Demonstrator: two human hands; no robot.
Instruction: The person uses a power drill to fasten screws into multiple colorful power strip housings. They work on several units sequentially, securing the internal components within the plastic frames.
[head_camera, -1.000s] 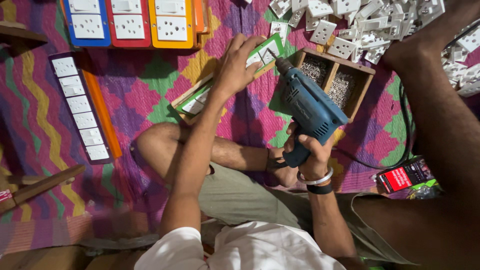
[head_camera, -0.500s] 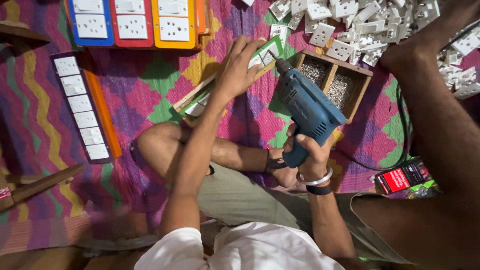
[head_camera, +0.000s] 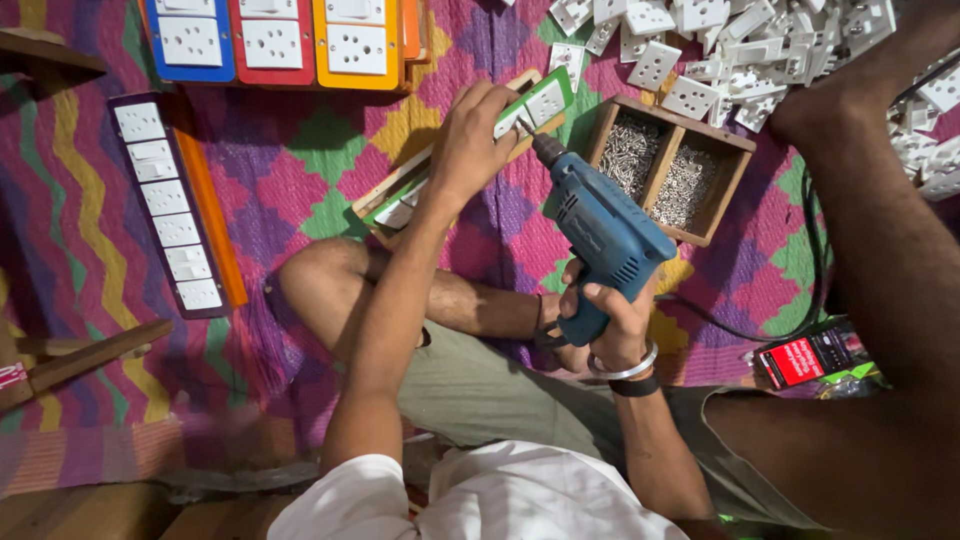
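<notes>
I sit cross-legged on a bright woven mat. My left hand (head_camera: 472, 140) presses down on a green switch board with white sockets (head_camera: 540, 100), which lies in a wooden frame on the mat. My right hand (head_camera: 610, 315) grips the handle of a blue electric drill (head_camera: 600, 225). The drill's bit points up-left and its tip meets the board's right part, right beside my left fingers.
A wooden two-compartment box of screws (head_camera: 665, 170) sits right of the drill. A heap of loose white sockets (head_camera: 730, 45) lies at top right. Finished blue, red and orange boards (head_camera: 270, 40) line the top. A long purple board (head_camera: 170, 200) lies left. A red-black pack (head_camera: 810, 355) rests at right.
The drill tip and my left hand have stayed on the green board; both shifted only slightly. Nothing was picked up or let go.
</notes>
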